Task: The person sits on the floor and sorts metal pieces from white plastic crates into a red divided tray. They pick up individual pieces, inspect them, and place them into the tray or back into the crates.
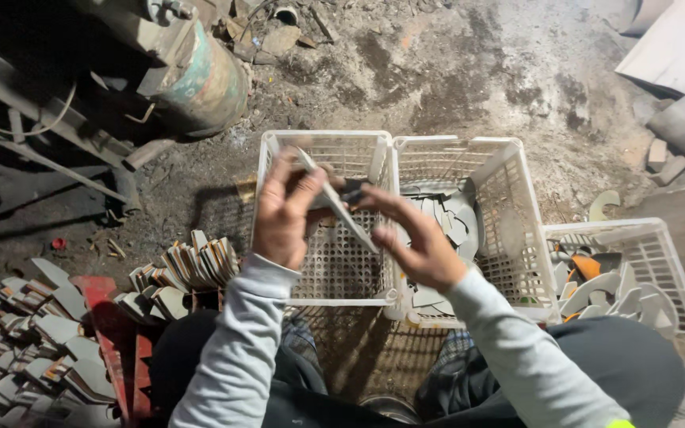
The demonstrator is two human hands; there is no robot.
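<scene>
**Flat metal blade held over white lattice crates**

We hold a thin, flat, grey metal blade (pixel 334 202) with both hands above the dirty floor. Our left hand (pixel 283 214) pinches its upper end between thumb and fingers, and our right hand (pixel 414 242) grips its lower part, fingers curled, with a small dark piece at the fingertips that we cannot make out. The blade slants down to the right, over the empty white plastic lattice crate (pixel 323 261). Just beside it stands a second white plastic lattice crate (pixel 509 198) holding curved grey metal cutouts (pixel 445 218). A third white crate (pixel 675 277) on the right holds pale curved pieces and something orange. To the left, stacked flat metal blanks (pixel 192 265) lie in ragged rows, near a rusty greenish cylinder (pixel 204 79).
</scene>
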